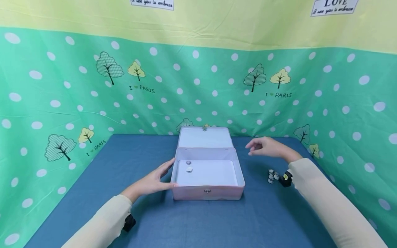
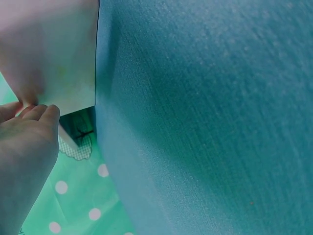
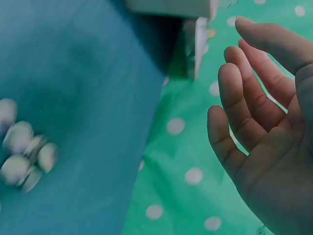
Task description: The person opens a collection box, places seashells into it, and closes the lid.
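Observation:
A pale pink tin box (image 1: 207, 193) stands with its lid (image 1: 204, 137) raised at the back and a metal clasp at the front. Two small round silvery pieces (image 1: 189, 169) lie inside near its left wall. My left hand (image 1: 152, 181) rests on the box's left side, thumb at the front corner; its fingertips (image 2: 49, 115) touch the side wall in the left wrist view. To the right of the box, my right hand (image 1: 266, 147) hovers above the table, fingers loosely bent and holding nothing. Several similar round pieces (image 3: 19, 137), blurred in the right wrist view, lie below it.
A dark blue cloth covers the table (image 1: 198, 224). Green dotted fabric (image 1: 198, 93) hangs behind it and along both sides. The small pile of silvery pieces (image 1: 271, 176) sits on the table right of the box, close to my right wrist's black camera (image 1: 286, 179).

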Tool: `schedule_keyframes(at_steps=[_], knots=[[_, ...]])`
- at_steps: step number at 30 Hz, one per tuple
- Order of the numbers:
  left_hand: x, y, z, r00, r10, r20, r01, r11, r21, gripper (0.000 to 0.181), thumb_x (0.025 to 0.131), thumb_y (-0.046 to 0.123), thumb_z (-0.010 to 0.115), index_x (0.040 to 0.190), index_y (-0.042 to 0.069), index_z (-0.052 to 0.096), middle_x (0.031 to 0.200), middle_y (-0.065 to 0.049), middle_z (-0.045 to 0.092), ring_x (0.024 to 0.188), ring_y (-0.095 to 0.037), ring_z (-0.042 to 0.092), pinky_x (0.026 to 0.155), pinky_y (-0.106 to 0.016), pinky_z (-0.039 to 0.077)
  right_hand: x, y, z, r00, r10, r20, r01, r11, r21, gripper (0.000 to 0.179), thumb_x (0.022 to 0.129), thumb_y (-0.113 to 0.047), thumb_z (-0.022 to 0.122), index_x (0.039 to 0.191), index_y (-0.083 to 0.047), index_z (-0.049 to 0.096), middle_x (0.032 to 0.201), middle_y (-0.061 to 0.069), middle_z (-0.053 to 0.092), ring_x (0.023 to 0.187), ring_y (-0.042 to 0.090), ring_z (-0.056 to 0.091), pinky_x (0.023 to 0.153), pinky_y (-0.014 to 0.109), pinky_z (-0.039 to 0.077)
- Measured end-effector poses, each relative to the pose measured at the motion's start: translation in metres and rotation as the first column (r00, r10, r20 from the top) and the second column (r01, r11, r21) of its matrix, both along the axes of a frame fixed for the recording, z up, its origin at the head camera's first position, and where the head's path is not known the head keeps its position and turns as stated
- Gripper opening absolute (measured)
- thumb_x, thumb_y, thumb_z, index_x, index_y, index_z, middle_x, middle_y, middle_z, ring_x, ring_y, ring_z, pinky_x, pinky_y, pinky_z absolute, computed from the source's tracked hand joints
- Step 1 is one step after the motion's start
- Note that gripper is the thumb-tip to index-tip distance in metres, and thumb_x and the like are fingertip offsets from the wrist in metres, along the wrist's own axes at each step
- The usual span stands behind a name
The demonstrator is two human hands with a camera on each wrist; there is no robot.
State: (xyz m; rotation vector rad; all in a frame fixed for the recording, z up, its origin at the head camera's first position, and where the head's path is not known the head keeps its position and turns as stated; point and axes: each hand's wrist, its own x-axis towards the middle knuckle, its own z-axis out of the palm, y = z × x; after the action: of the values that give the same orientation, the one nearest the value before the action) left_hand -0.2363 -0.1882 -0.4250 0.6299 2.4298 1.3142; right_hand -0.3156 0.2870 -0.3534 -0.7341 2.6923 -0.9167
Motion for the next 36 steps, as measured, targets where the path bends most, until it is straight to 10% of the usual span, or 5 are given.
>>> schedule_keyframes(at_steps=[36], knots=[[0.000,-0.001,-0.003,1.000,-0.001,-0.004,0.001,1.000,0.002,0.098,0.091,0.039,0.076,0.163,0.024,0.011,0.167,-0.010,0.007,0.151,-0.037,0.013,0.116,-0.060,0.020,0.024,0.087,-0.080,0.981,-0.159,0.109,0.151,0.985,0.081,0.031,0.096,-0.017,0.070,0.124,-0.005,0.071,0.130,0.023,0.061,0.121,0.044,0.054,0.088,0.048,0.052]])
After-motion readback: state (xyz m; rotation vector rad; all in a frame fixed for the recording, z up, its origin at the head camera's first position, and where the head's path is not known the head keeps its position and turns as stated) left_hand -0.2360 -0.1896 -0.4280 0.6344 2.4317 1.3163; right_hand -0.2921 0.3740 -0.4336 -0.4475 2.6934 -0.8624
